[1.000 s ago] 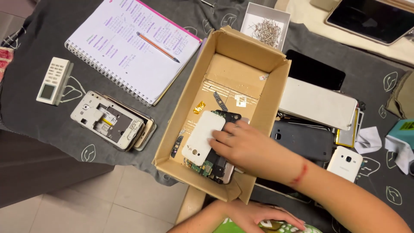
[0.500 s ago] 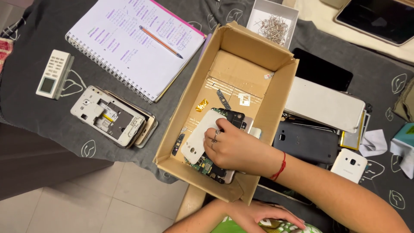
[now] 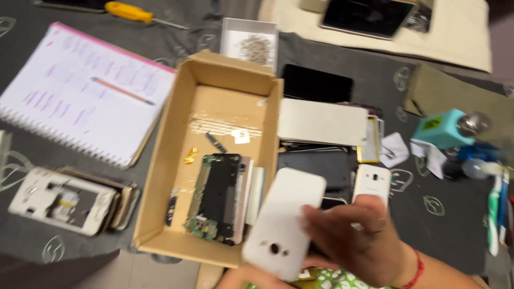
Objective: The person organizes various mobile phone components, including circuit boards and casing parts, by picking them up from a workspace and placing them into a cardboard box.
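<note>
My right hand [image 3: 358, 241], a red thread around its wrist, grips a white phone back cover [image 3: 284, 222] and holds it up in front of the near right corner of an open cardboard box [image 3: 160, 176]. Inside the box lies a stripped phone frame with a green circuit board [image 3: 217, 195], plus small loose parts and a gold scrap [image 3: 191, 155]. Only a sliver of my left hand [image 3: 235, 279] shows at the bottom edge, beside a green patterned item [image 3: 332, 281]; its fingers are hidden.
A spiral notebook [image 3: 80, 91] with a pencil [image 3: 120, 90] lies left, with opened white phone shells [image 3: 59, 200] below it. A yellow screwdriver [image 3: 131, 12] and a screw tray [image 3: 251, 45] sit behind. Phones and covers [image 3: 321, 122] are stacked right; a teal bottle [image 3: 441, 128] stands far right.
My right hand has lifted the white back cover out of the box and drawn it toward me and to the right. The phone frame beneath it is now uncovered.
</note>
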